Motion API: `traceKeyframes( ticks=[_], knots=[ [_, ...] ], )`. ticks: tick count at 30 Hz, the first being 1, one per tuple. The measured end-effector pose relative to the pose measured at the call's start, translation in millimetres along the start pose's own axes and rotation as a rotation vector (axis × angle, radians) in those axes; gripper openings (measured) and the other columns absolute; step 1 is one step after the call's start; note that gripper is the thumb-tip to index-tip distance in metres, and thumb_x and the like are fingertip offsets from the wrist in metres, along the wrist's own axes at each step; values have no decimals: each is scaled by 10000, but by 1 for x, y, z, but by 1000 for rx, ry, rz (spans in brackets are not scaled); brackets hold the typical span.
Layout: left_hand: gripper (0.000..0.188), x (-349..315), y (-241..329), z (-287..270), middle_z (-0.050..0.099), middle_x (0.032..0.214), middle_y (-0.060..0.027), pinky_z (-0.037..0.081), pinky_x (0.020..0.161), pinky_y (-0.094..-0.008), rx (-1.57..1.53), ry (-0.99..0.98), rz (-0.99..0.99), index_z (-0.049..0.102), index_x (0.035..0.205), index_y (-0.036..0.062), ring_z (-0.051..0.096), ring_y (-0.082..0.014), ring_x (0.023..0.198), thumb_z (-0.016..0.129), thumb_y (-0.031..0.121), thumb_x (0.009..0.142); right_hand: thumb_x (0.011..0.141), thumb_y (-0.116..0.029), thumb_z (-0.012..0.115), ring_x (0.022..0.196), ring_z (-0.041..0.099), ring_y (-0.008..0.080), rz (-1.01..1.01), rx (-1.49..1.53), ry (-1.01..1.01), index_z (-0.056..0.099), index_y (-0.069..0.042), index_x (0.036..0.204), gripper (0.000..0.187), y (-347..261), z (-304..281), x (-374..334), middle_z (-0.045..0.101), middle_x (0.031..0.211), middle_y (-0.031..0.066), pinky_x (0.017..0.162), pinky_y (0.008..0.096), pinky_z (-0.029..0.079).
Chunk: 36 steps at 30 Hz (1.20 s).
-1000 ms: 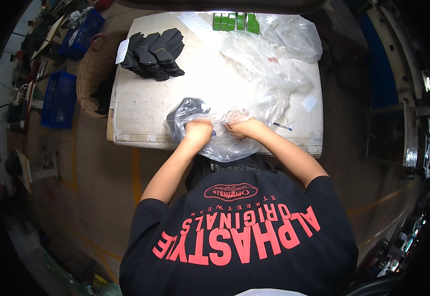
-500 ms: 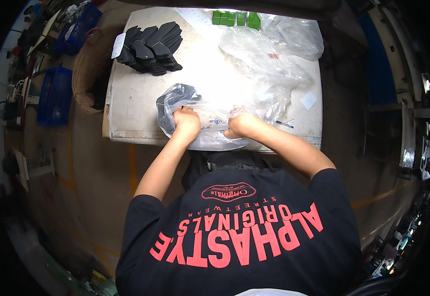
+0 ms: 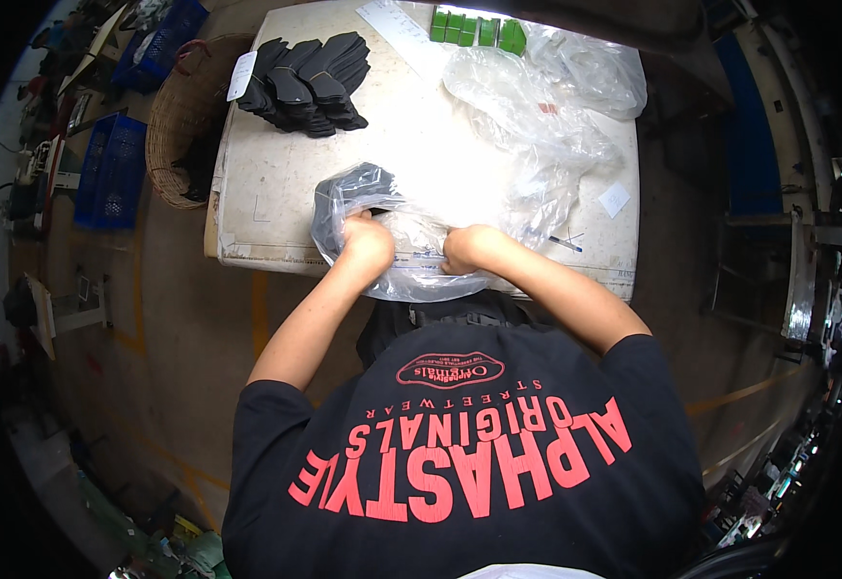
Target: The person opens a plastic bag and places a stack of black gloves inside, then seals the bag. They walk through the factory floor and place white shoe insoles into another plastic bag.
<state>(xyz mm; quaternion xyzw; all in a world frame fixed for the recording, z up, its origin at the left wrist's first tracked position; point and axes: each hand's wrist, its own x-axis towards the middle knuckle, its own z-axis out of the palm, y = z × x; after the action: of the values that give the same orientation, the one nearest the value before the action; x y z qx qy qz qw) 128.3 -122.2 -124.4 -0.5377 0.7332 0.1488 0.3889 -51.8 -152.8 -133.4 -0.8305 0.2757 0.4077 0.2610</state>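
Observation:
A clear plastic bag [image 3: 421,284] lies at the near edge of the table, with a stack of dark fabric-like pieces [image 3: 344,190] showing through its left end. My left hand [image 3: 369,241] is closed on the bag beside those pieces, its fingertips partly hidden under the plastic. To the right, my right hand [image 3: 471,247] curls closed around the bag's plastic. Between the two hands the film is bunched and wrinkled. Just beyond my right hand lies a blue pen [image 3: 565,244].
Banded black cut pieces [image 3: 310,82] with a white tag sit at the table's [image 3: 276,232] far left. Loose clear plastic bags [image 3: 517,92] cover the far right, near green blocks [image 3: 479,31]. A wicker basket [image 3: 165,145] and blue crates [image 3: 112,174] stand left of the table.
The plastic between my hands has bunched up, and the blue print there is now mostly hidden. Both hands keep nearly the same place on the bag. The whole view has shifted slightly.

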Motion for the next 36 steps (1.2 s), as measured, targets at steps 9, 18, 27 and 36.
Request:
traceKeyframes(
  ticks=[9,18,27,36],
  knots=[
    [303,-56,-9,-33,704,1100,-133,538,912,-470,-540,755,38,722,1151,135,672,-322,1091,749,183,854,969,-220,573,1200,649,414,-158,166,452,608,-34,1386,458,0,20,17,609,1374,264,1046,474,518],
    [578,-60,-18,-41,611,1278,-182,526,956,-518,-461,881,-179,628,1359,141,585,-383,1216,823,194,817,950,-210,579,1247,617,443,-84,84,393,672,-6,1285,403,-6,42,49,445,1537,335,1101,461,470],
    [638,-45,-41,-44,766,1013,-121,592,833,-484,-365,772,-291,619,1386,174,766,-329,915,837,359,816,892,-148,594,1036,704,376,-168,21,527,763,-56,1036,240,-1,38,38,618,1314,252,946,439,547],
    [451,-36,-52,-57,765,993,-159,595,770,-489,-335,750,-389,722,1158,114,759,-357,875,835,379,812,863,-190,639,1025,705,390,-41,175,471,785,-42,1032,267,3,39,66,645,1252,218,916,434,580]
  ],
)
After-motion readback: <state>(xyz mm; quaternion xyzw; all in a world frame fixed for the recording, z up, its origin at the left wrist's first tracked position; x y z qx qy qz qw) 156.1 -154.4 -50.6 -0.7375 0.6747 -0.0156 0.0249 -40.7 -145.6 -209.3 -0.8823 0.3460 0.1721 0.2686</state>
